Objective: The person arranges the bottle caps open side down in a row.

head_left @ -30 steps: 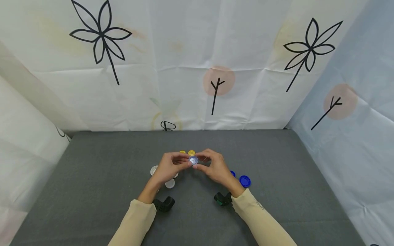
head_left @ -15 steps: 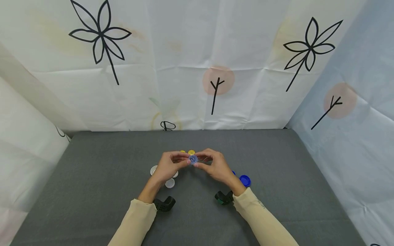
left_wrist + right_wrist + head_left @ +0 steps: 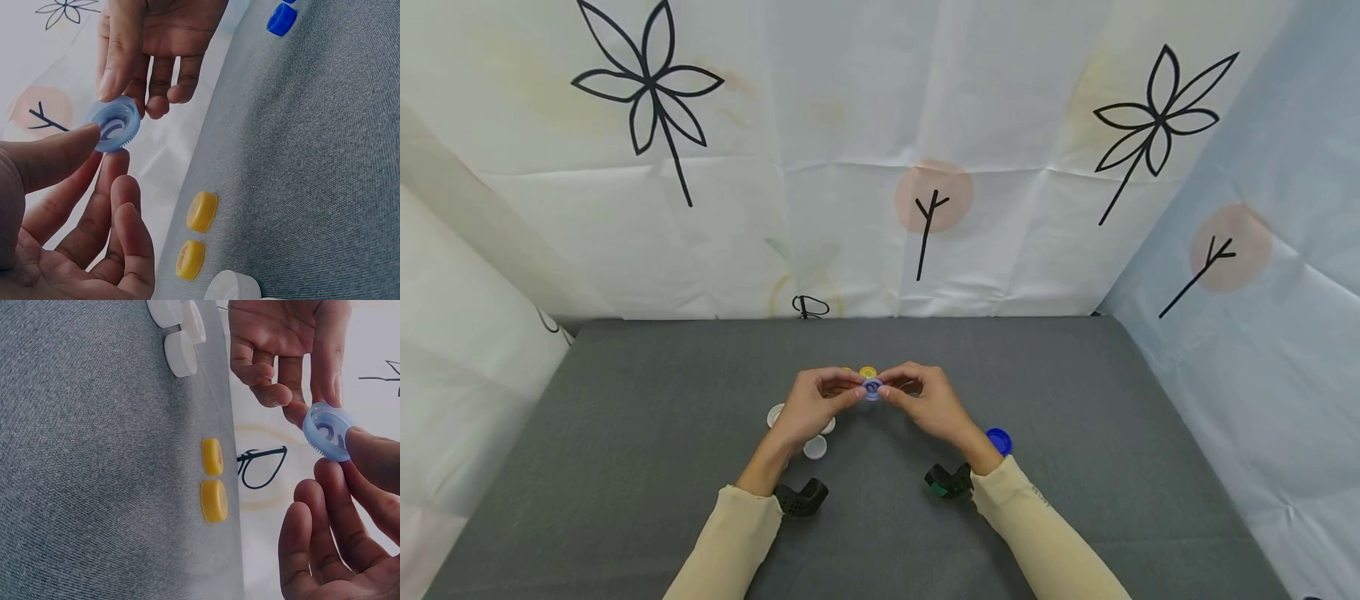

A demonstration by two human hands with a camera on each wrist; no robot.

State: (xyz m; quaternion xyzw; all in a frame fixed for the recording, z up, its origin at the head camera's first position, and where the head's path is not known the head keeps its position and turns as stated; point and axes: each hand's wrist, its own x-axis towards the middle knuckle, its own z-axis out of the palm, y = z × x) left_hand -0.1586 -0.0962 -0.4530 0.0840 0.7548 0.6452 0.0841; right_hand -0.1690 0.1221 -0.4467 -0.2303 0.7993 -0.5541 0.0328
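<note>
Both hands pinch a light blue, see-through bottle cap (image 3: 872, 389) above the table, its hollow side turned toward the head camera. In the left wrist view, the left hand (image 3: 81, 219) has its thumb at the near rim of the bottle cap (image 3: 115, 124) and a fingertip under its ridged edge. The right hand (image 3: 931, 408) grips the opposite side; in the right wrist view its thumb reaches over the rim. Other fingers of the left hand (image 3: 811, 408) are bent loosely, clear of the cap. A curved raised shape shows inside the bottle cap (image 3: 327, 432).
Two yellow caps (image 3: 214, 501) lie on the grey table (image 3: 700, 467) behind the hands. Several white caps (image 3: 815, 447) lie by the left wrist, partly hidden. Blue caps (image 3: 998, 441) lie near the right wrist. Printed cloth (image 3: 850, 208) hangs behind and at the sides.
The light blue cap has tilted slightly between the hands. My right thumb has moved in onto its rim. The right forearm shifted a little right, covering the smaller blue cap.
</note>
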